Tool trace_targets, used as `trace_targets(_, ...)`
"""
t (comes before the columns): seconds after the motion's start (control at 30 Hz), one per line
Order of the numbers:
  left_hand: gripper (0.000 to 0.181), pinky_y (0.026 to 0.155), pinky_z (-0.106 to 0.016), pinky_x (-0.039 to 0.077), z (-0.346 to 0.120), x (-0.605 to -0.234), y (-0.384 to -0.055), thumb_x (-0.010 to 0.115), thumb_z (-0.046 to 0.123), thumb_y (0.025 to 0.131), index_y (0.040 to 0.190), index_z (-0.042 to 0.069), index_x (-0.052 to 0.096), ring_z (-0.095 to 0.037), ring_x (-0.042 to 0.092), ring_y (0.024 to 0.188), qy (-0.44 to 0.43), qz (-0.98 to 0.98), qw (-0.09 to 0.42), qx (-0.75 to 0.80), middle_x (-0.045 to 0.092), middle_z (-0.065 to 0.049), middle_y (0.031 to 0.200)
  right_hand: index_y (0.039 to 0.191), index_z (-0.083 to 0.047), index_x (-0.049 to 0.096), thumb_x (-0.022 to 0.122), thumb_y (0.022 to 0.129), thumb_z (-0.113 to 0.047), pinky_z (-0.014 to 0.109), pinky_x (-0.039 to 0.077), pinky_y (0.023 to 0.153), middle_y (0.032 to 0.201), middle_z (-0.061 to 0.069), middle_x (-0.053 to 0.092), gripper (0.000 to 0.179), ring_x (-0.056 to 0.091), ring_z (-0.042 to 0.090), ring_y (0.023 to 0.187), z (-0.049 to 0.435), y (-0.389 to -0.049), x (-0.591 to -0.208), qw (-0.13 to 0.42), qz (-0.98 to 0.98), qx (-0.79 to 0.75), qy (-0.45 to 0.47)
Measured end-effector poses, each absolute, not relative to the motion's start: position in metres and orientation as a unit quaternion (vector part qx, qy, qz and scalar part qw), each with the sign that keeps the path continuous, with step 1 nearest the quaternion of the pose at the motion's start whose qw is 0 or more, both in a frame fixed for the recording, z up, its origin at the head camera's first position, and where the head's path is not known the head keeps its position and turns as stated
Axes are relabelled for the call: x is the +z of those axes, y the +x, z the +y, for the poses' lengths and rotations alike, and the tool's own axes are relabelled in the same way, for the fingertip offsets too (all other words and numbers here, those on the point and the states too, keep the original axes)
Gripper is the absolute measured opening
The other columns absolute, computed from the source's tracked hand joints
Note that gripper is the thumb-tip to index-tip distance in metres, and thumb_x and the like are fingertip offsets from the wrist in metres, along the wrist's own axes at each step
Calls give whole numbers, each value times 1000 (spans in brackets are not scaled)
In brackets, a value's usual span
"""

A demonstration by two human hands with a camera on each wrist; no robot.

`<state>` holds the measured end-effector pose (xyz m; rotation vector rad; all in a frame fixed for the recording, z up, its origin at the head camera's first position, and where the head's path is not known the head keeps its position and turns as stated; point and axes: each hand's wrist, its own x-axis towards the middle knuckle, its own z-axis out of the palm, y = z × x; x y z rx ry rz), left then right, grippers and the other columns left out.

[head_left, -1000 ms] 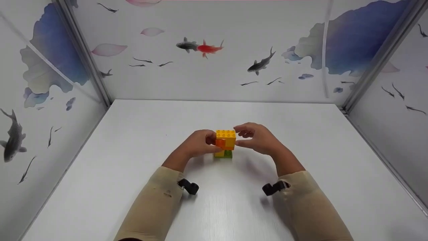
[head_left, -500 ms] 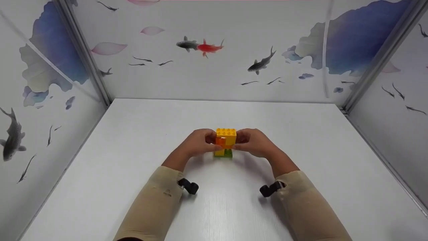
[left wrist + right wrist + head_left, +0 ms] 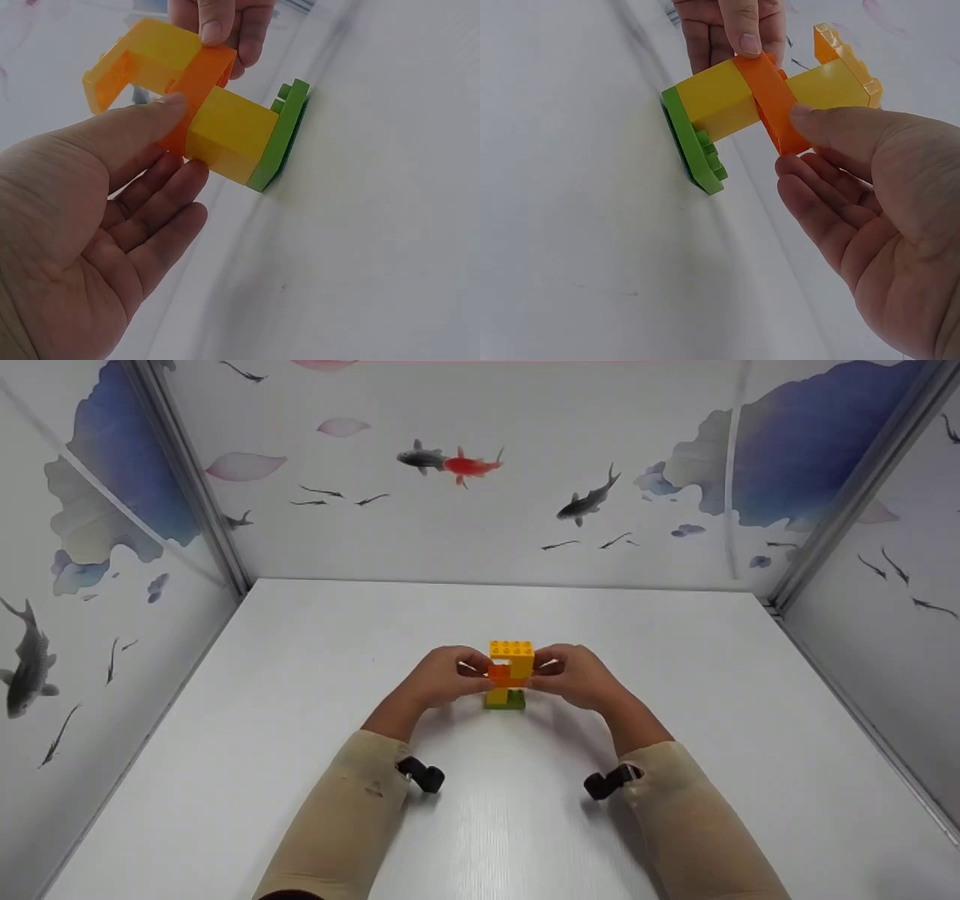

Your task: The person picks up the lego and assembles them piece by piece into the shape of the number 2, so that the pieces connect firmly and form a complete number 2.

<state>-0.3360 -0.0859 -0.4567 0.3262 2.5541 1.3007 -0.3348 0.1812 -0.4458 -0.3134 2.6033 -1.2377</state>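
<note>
A small stack of toy building bricks stands between the hands at mid-table. From the bottom it has a green base (image 3: 516, 703), a yellow brick (image 3: 232, 131), an orange brick (image 3: 769, 94), an upper yellow brick (image 3: 523, 666) and a studded yellow-orange plate (image 3: 511, 648) on top. The two yellow bricks sit at opposite ends, leaving gaps. My left hand (image 3: 446, 679) pinches the left end of the orange brick. The right hand (image 3: 577, 679) pinches its other end, thumb in front. Whether the base touches the table cannot be told.
The white table (image 3: 495, 825) is enclosed by white panels (image 3: 487, 540) with printed fish and petals. Black wrist cameras (image 3: 421, 775) project inward from both beige sleeves (image 3: 337, 802).
The right hand, earlier apart from the stack with fingers spread, has come in and taken hold of the orange brick. The stack has shifted slightly away, and a gap shows under its top plate.
</note>
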Motion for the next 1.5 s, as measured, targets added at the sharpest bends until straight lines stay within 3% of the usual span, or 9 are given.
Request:
trace_targets(0.23, 37, 106, -35, 59, -82, -460, -337, 81, 38, 97, 131, 25, 73, -19, 69, 120, 81, 874, 115, 466, 72, 4, 124, 144, -21, 67, 80, 99, -29, 44, 58, 109, 136, 2, 72, 48, 69, 28, 129, 179, -338, -448, 114, 892, -433, -62)
trace_targets(0.5, 40, 112, -38, 56, -79, -460, -338, 78, 36, 100, 137, 23, 71, -20, 68, 124, 62, 874, 115, 468, 73, 3, 130, 146, -22, 66, 76, 102, -26, 42, 56, 112, 138, 1, 72, 45, 70, 23, 128, 179, -340, -452, 128, 876, -462, -44)
trace_targets(0.67, 45, 114, -39, 55, -79, -460, -338, 77, 36, 100, 142, 22, 69, -20, 68, 125, 66, 877, 125, 458, 74, 3, 131, 146, -23, 66, 74, 103, -31, 42, 54, 114, 141, 0, 71, 45, 70, 21, 127, 180, -341, -456, 136, 872, -468, -46)
trace_targets(0.93, 46, 115, -44, 53, -83, -463, -335, 73, 34, 102, 145, 19, 68, -20, 67, 129, 93, 872, 135, 460, 75, 1, 135, 150, -16, 64, 71, 105, -33, 49, 49, 120, 151, 6, 66, 49, 61, 26, 140, 184, -340, -466, 134, 870, -467, -89)
trace_targets(1.23, 48, 117, -44, 52, -86, -462, -335, 72, 38, 101, 146, 21, 67, -20, 65, 131, 71, 883, 164, 435, 71, 2, 142, 150, -15, 62, 67, 107, -32, 47, 49, 120, 145, 6, 69, 47, 68, 23, 132, 184, -342, -466, 160, 862, -475, -69)
trace_targets(1.4, 49, 122, -46, 47, -91, -456, -336, 68, 37, 105, 149, 18, 64, -23, 62, 138, 69, 895, 130, 422, 68, -2, 146, 153, -15, 59, 62, 110, -35, 50, 48, 121, 147, 8, 68, 48, 68, 27, 135, 189, -342, -454, 152, 860, -484, -56)
trace_targets(1.5, 50, 127, -48, 41, -95, -449, -336, 58, 39, 110, 155, 17, 57, -25, 55, 148, 56, 913, 99, 391, 61, -5, 156, 155, -17, 57, 54, 112, -43, 53, 44, 124, 152, 9, 65, 50, 61, 30, 143, 193, -341, -442, 131, 894, -425, -57)
